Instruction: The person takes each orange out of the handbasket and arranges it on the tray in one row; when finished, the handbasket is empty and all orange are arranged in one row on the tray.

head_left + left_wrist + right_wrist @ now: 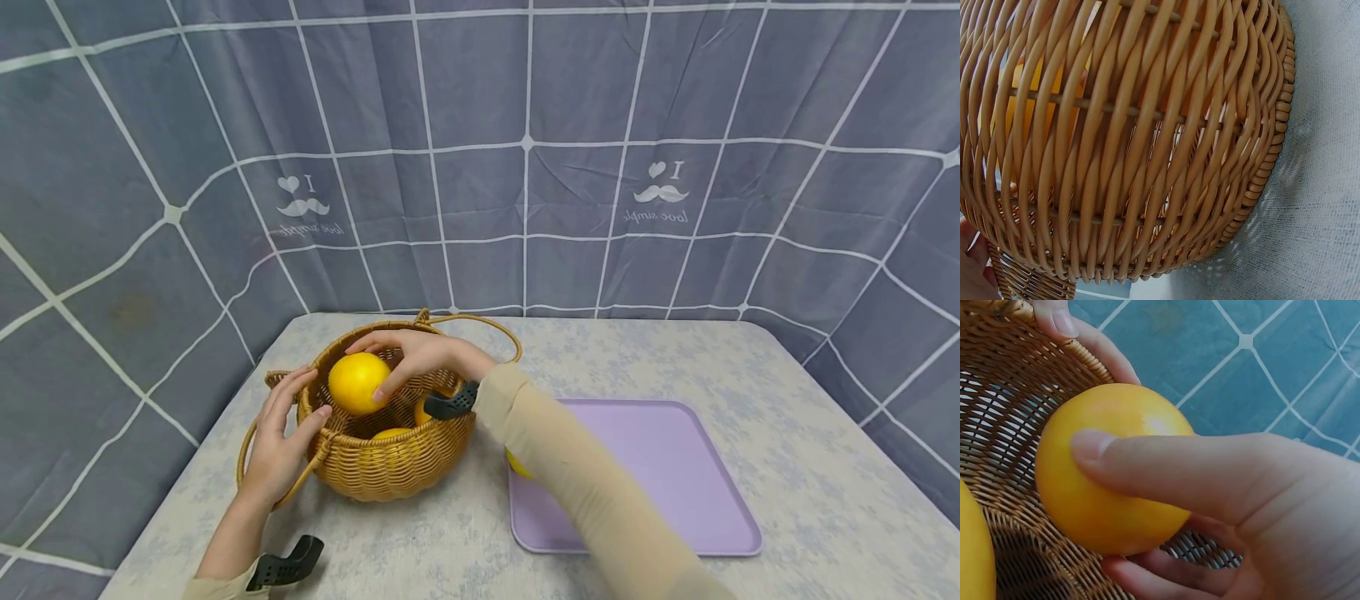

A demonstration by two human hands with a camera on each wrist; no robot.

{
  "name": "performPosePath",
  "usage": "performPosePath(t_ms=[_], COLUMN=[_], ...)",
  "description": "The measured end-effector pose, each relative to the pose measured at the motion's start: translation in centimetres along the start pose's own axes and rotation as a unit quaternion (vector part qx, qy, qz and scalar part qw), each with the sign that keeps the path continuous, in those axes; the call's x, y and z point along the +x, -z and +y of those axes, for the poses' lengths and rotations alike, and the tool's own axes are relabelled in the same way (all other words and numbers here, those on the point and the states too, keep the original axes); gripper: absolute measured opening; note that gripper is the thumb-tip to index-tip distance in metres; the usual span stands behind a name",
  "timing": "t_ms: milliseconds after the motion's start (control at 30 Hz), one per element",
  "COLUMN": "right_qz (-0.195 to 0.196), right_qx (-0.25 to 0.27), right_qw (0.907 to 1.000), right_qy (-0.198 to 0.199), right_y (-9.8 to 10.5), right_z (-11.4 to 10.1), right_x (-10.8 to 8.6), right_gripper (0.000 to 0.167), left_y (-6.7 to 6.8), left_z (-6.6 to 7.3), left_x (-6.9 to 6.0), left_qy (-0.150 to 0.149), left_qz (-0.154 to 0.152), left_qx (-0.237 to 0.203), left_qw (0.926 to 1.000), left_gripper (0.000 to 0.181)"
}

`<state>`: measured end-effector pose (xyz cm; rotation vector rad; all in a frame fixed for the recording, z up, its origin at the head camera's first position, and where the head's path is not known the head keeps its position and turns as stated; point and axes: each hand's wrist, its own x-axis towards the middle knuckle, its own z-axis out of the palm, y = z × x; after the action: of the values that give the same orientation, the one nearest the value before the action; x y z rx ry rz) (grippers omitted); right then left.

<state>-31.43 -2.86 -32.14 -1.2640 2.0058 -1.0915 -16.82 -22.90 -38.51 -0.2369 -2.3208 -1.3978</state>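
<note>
My right hand (420, 354) grips a round yellow-orange fruit, seemingly an orange (358, 383), at the inner left side of a wicker basket (397, 471). In the right wrist view the thumb lies across the orange (1116, 512) and the fingers support it from below. My left hand (279, 454) holds the basket's left rim, thumb and fingers on either side of it. More oranges sit inside the basket, one (423, 410) partly behind the right wrist's black strap piece. Woven strands of the basket (1129, 144) fill the left wrist view.
A lilac tray (660, 475) lies right of the basket, with a yellow fruit (517, 464) at its left edge, mostly hidden by my right forearm. The basket's looped handles (517, 340) stick out to both sides. A grey checked curtain (480, 192) stands behind the table.
</note>
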Motion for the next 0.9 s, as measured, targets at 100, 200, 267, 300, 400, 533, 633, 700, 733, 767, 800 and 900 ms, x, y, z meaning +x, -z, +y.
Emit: performPosePath(t_ms=[100,200,267,300,400,533,633,700,733,767,800,900], right_qz=[0.014,0.028,0.034,0.036,0.044,0.062,0.075,0.085,0.09,0.094,0.099,0.121], right_qx=[0.005,0.016,0.021,0.022,0.02,0.015,0.019,0.019,0.018,0.016,0.015,0.009], right_qw=[0.9999,0.9994,0.999,0.9989,0.9986,0.9976,0.9965,0.9956,0.9952,0.9947,0.9942,0.992], right_qy=[0.007,0.013,0.018,0.02,0.023,0.026,0.031,0.034,0.036,0.038,0.039,0.034], right_y=[0.0,0.1,0.2,0.2,0.5,0.8,1.0,1.1,1.1,1.2,1.3,1.4], right_z=[-0.2,-0.4,-0.5,-0.6,-0.7,-0.8,-0.8,-0.9,-0.9,-0.9,-0.9,-0.9], right_x=[-0.4,-0.8,-1.2,-1.4,-2.2,-3.5,-4.4,-5.0,-5.3,-5.6,-5.9,-6.7], right_gripper=[0.072,0.072,0.072,0.072,0.073,0.074,0.074,0.074,0.073,0.073,0.073,0.074], left_y=[0.0,-0.1,-0.1,-0.1,-0.1,-0.2,-0.2,-0.2,-0.1,-0.1,-0.1,-0.1], left_z=[0.0,0.0,0.0,-0.1,-0.1,-0.1,-0.2,-0.1,-0.1,-0.1,-0.1,-0.1], left_x=[-0.1,-0.1,-0.2,-0.2,-0.2,-0.1,0.0,0.0,0.0,0.0,0.0,0.1], left_qy=[-0.001,0.0,-0.001,-0.001,-0.001,-0.001,-0.002,-0.002,-0.003,-0.003,-0.003,-0.003], left_qz=[0.0,0.001,0.002,0.003,0.006,0.007,0.007,0.007,0.007,0.006,0.005,0.004], left_qx=[-0.002,-0.005,-0.007,-0.008,-0.005,-0.001,0.001,0.001,0.001,0.0,0.0,-0.002], left_qw=[1.0,1.0,1.0,1.0,1.0,1.0,1.0,1.0,1.0,1.0,1.0,1.0], left_gripper=[0.052,0.052,0.052,0.052,0.052,0.052,0.052,0.052,0.052,0.052,0.052,0.052])
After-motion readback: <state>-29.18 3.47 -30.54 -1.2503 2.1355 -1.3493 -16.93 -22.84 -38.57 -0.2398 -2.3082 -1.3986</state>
